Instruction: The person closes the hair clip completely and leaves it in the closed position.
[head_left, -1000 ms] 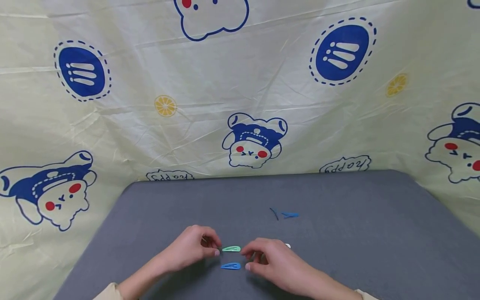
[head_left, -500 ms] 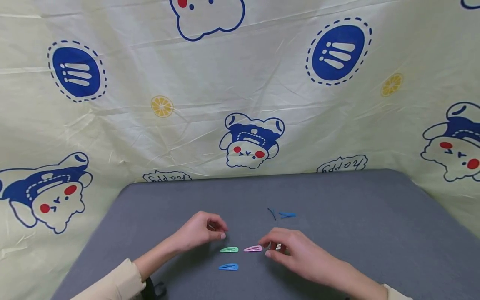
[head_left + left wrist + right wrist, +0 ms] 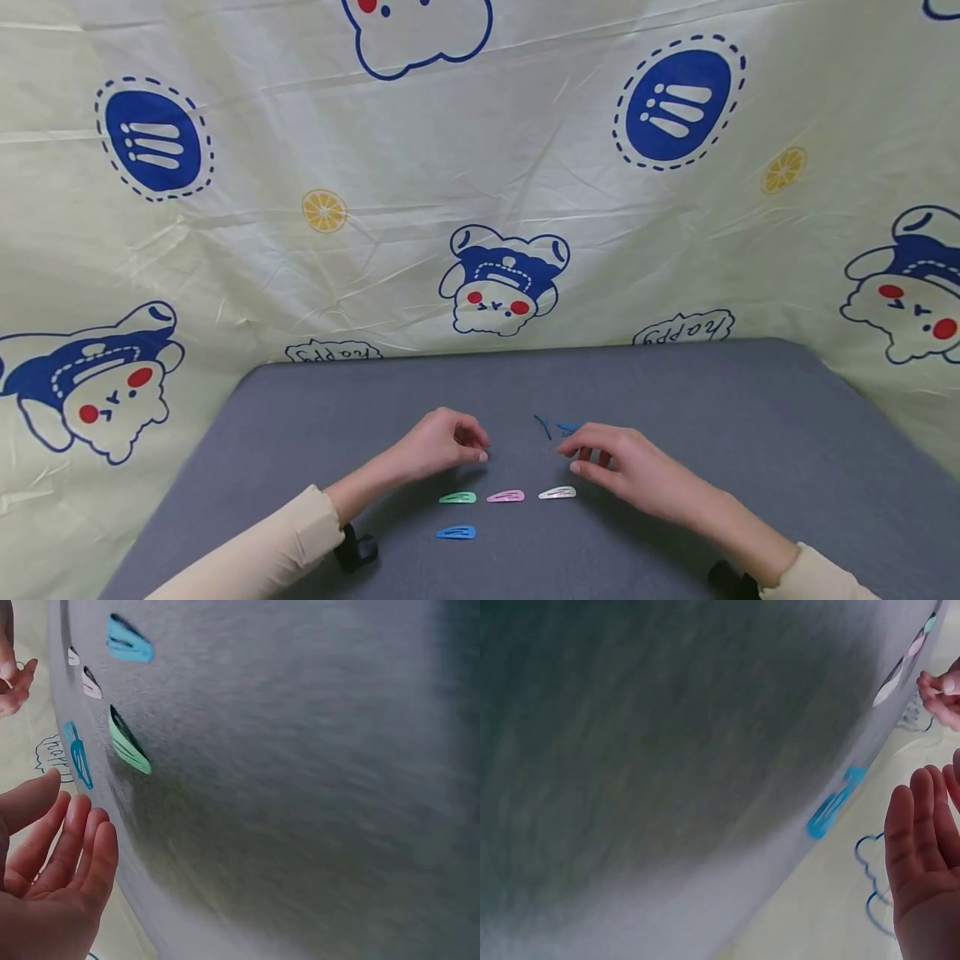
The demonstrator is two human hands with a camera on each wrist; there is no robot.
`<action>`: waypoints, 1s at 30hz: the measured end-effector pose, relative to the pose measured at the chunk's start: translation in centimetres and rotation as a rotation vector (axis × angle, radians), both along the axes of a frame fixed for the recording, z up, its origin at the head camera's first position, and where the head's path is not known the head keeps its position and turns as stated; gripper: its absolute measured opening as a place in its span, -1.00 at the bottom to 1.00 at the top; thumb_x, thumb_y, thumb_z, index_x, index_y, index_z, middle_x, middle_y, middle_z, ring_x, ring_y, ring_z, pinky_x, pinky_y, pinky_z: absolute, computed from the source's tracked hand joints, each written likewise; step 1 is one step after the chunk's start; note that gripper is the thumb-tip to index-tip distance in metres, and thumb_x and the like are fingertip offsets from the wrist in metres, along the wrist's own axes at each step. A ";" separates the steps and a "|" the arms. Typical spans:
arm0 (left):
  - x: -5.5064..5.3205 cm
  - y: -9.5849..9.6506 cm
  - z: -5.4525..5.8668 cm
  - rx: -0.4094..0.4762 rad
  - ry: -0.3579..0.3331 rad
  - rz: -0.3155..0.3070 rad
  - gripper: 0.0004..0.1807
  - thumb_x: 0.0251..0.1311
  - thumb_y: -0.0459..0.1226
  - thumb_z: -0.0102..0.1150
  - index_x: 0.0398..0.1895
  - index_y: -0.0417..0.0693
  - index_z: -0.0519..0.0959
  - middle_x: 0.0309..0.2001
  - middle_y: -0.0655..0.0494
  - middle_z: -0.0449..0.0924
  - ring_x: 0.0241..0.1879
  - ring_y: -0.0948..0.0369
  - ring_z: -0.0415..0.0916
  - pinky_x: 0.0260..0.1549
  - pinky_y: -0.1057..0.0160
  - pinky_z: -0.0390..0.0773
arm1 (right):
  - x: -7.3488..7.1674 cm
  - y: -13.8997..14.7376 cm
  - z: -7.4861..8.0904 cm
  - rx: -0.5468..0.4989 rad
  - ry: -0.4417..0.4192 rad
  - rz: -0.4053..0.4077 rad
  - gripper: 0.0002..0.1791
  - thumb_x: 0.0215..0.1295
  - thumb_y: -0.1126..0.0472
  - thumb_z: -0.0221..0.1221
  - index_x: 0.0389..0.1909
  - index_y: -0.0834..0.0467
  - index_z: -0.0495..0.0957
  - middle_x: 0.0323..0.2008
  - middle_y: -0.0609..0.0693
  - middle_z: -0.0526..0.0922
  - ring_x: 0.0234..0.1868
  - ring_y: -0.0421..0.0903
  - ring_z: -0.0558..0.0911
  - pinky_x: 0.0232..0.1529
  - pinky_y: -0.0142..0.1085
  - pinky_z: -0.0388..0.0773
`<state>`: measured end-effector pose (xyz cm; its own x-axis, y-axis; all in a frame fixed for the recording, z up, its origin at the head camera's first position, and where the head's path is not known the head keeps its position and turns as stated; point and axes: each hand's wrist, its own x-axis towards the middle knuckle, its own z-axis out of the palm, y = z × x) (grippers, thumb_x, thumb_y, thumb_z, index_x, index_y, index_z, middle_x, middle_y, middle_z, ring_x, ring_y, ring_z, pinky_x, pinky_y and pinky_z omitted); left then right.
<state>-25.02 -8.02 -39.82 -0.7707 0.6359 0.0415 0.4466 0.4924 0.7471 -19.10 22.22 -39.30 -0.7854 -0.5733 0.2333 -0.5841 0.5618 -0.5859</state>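
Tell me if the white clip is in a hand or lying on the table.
On the table: in the head view the white clip lies beside the pink clip, apart from the left hand and right hand.

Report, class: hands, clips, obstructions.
Left hand, right hand: empty. Green clip, pink clip, white clip aligned; blue clip nearer. Head view: right fingers partly hide far blue clip.

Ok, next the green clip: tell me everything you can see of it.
The green clip is a slim, teardrop-shaped hair clip with slots along its middle; it looks like coated metal. It lies flat on the gray table, pointed end left and rounded end right in the head view, leftmost in a row with the pink clip and white clip. Only the table touches it. Whether it is snapped shut is unclear.
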 end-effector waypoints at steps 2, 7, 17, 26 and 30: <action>-0.3 0.6 0.0 0.002 -0.009 0.000 -0.87 0.16 -0.36 0.35 -0.23 -0.19 0.70 -0.41 0.21 0.61 -0.41 0.23 0.46 -0.44 0.31 0.45 | -0.4 0.5 -0.1 0.006 0.021 -0.024 -0.81 0.35 0.21 0.25 -0.04 0.06 0.64 -0.22 -0.19 0.61 -0.26 -0.31 0.54 -0.26 -0.34 0.55; -1.1 2.0 -0.3 0.013 -0.037 -0.003 -0.86 0.17 -0.36 0.34 -0.21 -0.20 0.70 -0.38 0.20 0.62 -0.40 0.20 0.45 -0.45 0.31 0.45 | -1.6 1.6 -0.2 0.003 0.029 -0.093 -0.80 0.31 0.22 0.28 -0.06 0.10 0.64 -0.22 -0.17 0.62 -0.27 -0.30 0.55 -0.26 -0.32 0.56; -2.0 5.3 -1.5 0.041 -0.053 0.026 -0.87 0.15 -0.37 0.36 -0.23 -0.18 0.69 -0.43 0.21 0.59 -0.46 0.30 0.45 -0.51 0.37 0.47 | -3.6 2.8 -0.6 0.005 -0.038 -0.169 -0.77 0.30 0.26 0.28 -0.04 0.15 0.64 -0.18 -0.05 0.65 -0.24 -0.20 0.58 -0.23 -0.27 0.56; -3.4 6.8 -1.8 0.015 -0.092 -0.008 -0.84 0.16 -0.38 0.36 -0.18 -0.19 0.69 -0.44 0.21 0.60 -0.47 0.32 0.46 -0.48 0.40 0.47 | -4.7 3.1 -1.2 0.044 -0.106 -0.197 -0.76 0.29 0.39 0.22 -0.05 0.16 0.66 -0.12 0.01 0.66 -0.25 -0.14 0.55 -0.19 -0.17 0.51; -3.9 7.0 -1.6 0.004 -0.106 -0.017 -0.85 0.16 -0.38 0.36 -0.19 -0.17 0.71 -0.45 0.20 0.61 -0.46 0.30 0.45 -0.44 0.39 0.44 | -5.3 3.0 -1.4 0.036 -0.137 -0.185 -0.76 0.28 0.36 0.24 -0.04 0.19 0.66 -0.12 0.02 0.67 -0.25 -0.15 0.58 -0.19 -0.21 0.52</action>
